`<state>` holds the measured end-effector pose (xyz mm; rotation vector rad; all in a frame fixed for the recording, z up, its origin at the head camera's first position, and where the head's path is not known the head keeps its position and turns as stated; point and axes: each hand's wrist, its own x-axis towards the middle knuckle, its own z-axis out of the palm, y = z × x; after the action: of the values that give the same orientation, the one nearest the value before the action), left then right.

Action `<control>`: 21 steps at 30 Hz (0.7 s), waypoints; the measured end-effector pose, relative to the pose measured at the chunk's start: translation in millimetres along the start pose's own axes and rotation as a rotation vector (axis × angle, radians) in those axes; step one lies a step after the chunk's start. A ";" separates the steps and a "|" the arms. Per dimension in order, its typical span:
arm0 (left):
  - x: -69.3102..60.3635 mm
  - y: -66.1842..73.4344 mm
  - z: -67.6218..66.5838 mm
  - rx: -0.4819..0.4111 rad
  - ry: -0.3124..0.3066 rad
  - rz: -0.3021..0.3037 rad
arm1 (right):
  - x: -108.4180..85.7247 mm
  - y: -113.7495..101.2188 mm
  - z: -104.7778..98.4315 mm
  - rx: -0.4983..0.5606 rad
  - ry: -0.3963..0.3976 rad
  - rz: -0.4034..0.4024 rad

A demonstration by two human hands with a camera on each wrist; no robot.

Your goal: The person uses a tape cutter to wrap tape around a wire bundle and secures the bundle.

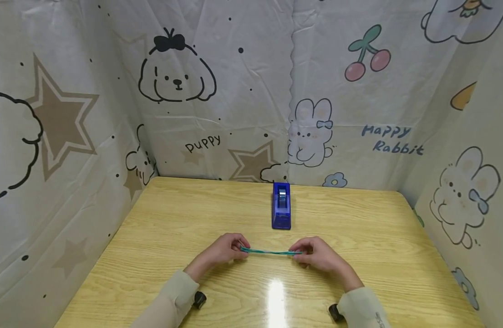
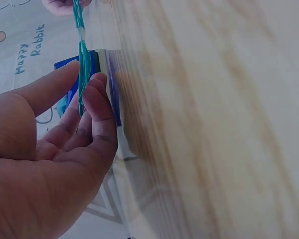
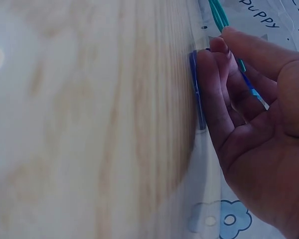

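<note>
A thin bundle of green wire-like strands [image 1: 269,252] stretches level between both hands, above the wooden table. My left hand [image 1: 226,249] pinches its left end between thumb and fingers. The right end is pinched by my right hand [image 1: 318,254] in the same way. In the left wrist view, the green bundle [image 2: 83,55] shows several looped strands drawn together by a pale, clear band that looks like tape. Beyond the hands, a blue tape dispenser [image 1: 281,218] with a roll of clear tape [image 1: 281,196] stands on the table; neither hand touches it.
The wooden table [image 1: 173,214] has rounded back corners. Printed cloth [image 1: 251,91] with cartoon animals and stars hangs at the back and both sides. A small black piece [image 1: 200,299] sits at the left cuff, and another black piece [image 1: 335,313] at the right cuff.
</note>
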<state>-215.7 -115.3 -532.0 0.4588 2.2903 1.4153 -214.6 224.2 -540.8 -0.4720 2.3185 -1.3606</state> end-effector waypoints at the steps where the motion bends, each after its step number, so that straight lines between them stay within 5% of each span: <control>1: 0.0 -0.2 0.0 0.000 -0.002 0.002 | 0.0 -0.2 0.0 -0.001 0.000 0.001; 21: -0.8 3.0 -0.1 0.042 -0.008 -0.013 | 1.1 3.4 -0.5 -0.042 -0.025 -0.040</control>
<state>-214.9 -114.5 -529.1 0.4605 2.3159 1.3592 -216.1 225.6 -543.8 -0.5483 2.3329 -1.3187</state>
